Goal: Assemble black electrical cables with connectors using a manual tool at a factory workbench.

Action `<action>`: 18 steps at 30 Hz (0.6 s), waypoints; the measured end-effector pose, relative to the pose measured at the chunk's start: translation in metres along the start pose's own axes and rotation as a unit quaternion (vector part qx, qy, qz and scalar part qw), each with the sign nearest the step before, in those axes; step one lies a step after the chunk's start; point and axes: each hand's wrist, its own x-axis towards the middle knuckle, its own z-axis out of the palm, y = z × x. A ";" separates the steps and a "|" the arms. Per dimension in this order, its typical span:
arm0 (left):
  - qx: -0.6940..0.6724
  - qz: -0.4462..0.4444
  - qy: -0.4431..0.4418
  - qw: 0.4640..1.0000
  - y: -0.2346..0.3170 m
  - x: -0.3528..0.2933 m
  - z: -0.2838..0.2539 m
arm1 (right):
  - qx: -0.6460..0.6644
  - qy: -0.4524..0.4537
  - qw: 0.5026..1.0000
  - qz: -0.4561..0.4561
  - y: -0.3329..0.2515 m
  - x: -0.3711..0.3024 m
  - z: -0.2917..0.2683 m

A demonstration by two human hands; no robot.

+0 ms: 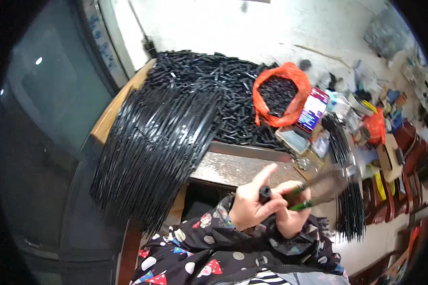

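My left hand [249,205] is closed around a short black tube [265,192], whose round open end faces up. Its index finger points away, while the thumb reaches across to my right hand [294,216]. The right fingers are curled around a blurred hand tool [300,206] with two green-and-dark handles; it looks like pliers, but motion smears its far end to the right. Both hands are close together, in front of my patterned jacket. What the right fingertips pinch besides the tool is hidden.
Long thin black strips [152,147] hang over the table's left front edge. Behind them lies a heap of short black pieces [233,85]. An orange plastic bag [290,73] of small black parts and a lit phone [314,110] sit right. Another black bundle [351,209] hangs beyond my right hand.
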 end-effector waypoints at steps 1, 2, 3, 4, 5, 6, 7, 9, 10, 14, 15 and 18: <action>-0.032 0.008 -0.043 0.999 0.004 0.002 0.000 | -0.029 -0.063 0.996 -0.058 0.000 0.003 -0.011; -0.062 0.010 -0.087 0.994 0.002 0.005 -0.002 | -0.057 -0.124 0.984 -0.112 0.001 0.010 -0.017; -0.072 -0.035 -0.150 0.985 0.007 0.007 -0.005 | -0.049 -0.125 0.988 -0.077 -0.005 0.011 -0.020; -0.125 0.019 -0.147 0.981 0.004 0.011 -0.004 | -0.123 -0.147 0.977 -0.094 -0.008 0.010 -0.022; -0.126 0.008 -0.160 0.979 0.007 0.009 -0.007 | -0.099 -0.116 0.988 -0.009 -0.012 0.009 -0.021; -0.127 -0.004 -0.174 0.976 0.012 0.007 -0.011 | -0.077 -0.083 0.991 0.077 -0.019 0.008 -0.018; -0.102 0.004 -0.162 0.981 0.010 0.008 -0.014 | -0.042 -0.083 0.988 0.122 -0.024 0.011 -0.019; -0.120 -0.036 -0.098 0.987 -0.004 0.006 -0.027 | -0.027 -0.120 0.945 0.303 -0.033 0.009 -0.032; -0.145 -0.074 -0.078 0.984 -0.003 0.009 -0.038 | -0.013 -0.148 0.917 0.370 -0.040 0.008 -0.038; -0.172 -0.104 -0.059 0.978 -0.010 0.011 -0.049 | -0.166 -0.390 0.827 0.368 -0.032 -0.008 -0.048; -0.131 -0.083 -0.054 0.986 -0.011 0.011 -0.044 | -0.146 -0.389 0.821 0.391 -0.024 -0.014 -0.050; -0.093 -0.094 -0.035 0.991 -0.006 0.015 -0.038 | -0.064 -0.377 0.799 0.463 -0.019 -0.015 -0.052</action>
